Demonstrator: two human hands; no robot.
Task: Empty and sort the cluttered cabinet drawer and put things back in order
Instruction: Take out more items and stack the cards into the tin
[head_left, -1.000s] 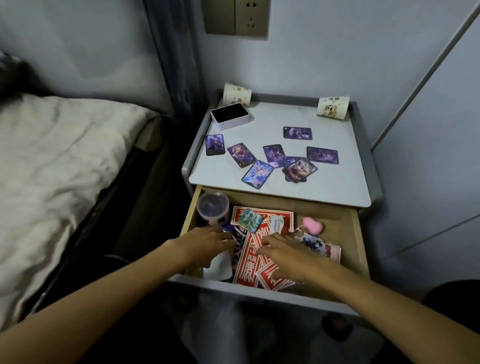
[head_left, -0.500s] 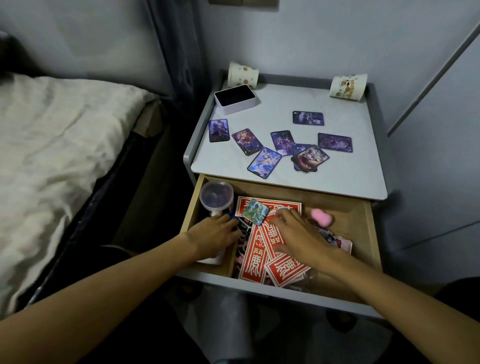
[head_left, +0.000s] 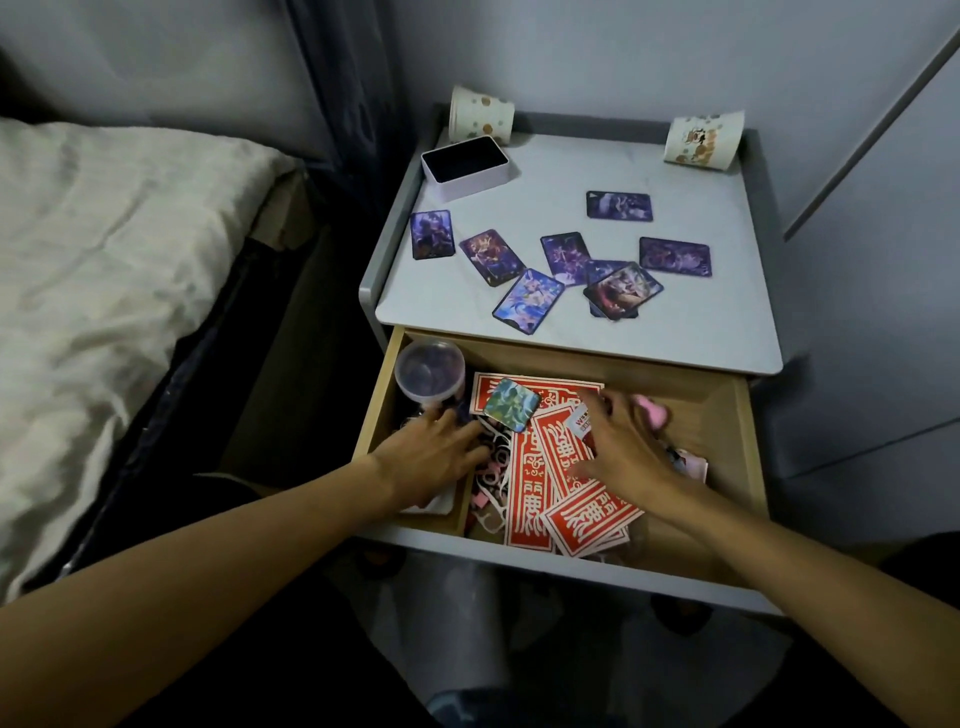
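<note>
The wooden drawer (head_left: 724, 410) of the bedside cabinet stands pulled out. Inside lie red paper envelopes (head_left: 524, 499), a green picture card (head_left: 511, 404) on top of them, a tangle of pink and white strips (head_left: 491, 467), a lidded plastic cup (head_left: 428, 371) at the back left and a pink thing (head_left: 655, 410). My left hand (head_left: 434, 454) rests on the clutter at the drawer's left, fingers spread toward the strips. My right hand (head_left: 623, 447) lies flat on the red envelopes, fingertips by a small white and red packet (head_left: 581, 418).
On the cabinet top (head_left: 727, 312) lie several purple picture cards (head_left: 527, 299), an open white box (head_left: 465, 166) and two tipped paper cups (head_left: 480, 117) (head_left: 701, 140). A bed with a pale blanket (head_left: 104, 270) stands at the left. A grey wall panel is at the right.
My right hand has slid farther back over the red envelopes toward the pink thing. My left hand stays on the left clutter. The view has tilted down slightly.
</note>
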